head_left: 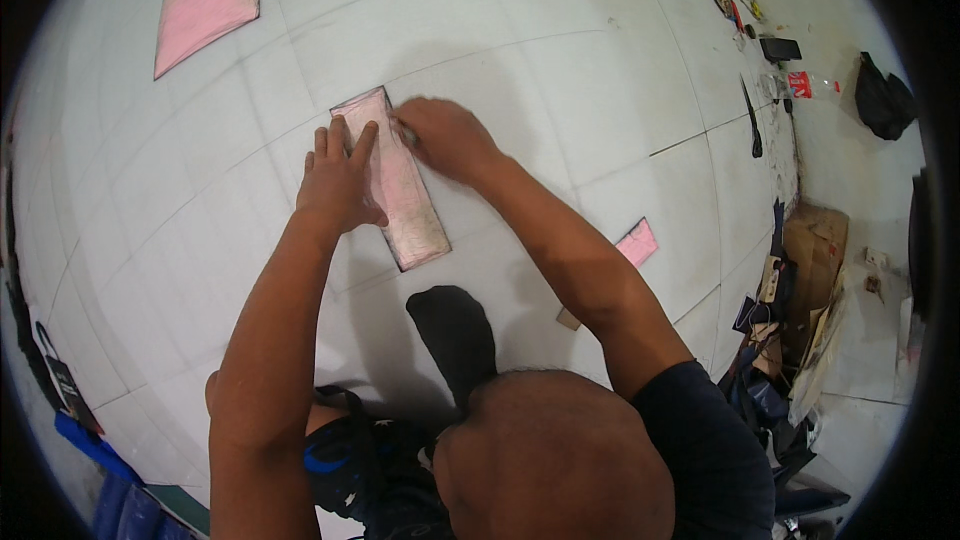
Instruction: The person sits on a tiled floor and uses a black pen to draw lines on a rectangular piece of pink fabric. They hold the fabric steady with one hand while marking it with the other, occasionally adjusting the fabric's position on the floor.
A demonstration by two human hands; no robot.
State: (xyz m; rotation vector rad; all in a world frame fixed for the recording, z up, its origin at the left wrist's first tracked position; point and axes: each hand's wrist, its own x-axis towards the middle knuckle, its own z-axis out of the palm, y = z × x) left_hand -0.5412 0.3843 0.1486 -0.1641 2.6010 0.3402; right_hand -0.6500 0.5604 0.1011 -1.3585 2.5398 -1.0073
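While left hand (pixel 338 180) spreads over pink strip (pixel 411 208) on floor (pixel 560 105), right hand (pixel 447 142) curls at strip's upper right edge, can't tell if holding anything; best press firmly, left fingers clear of that edge

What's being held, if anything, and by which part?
The left hand lies spread on the long pink strip, not gripping it; whether the curled right hand at its right edge holds anything cannot be told.
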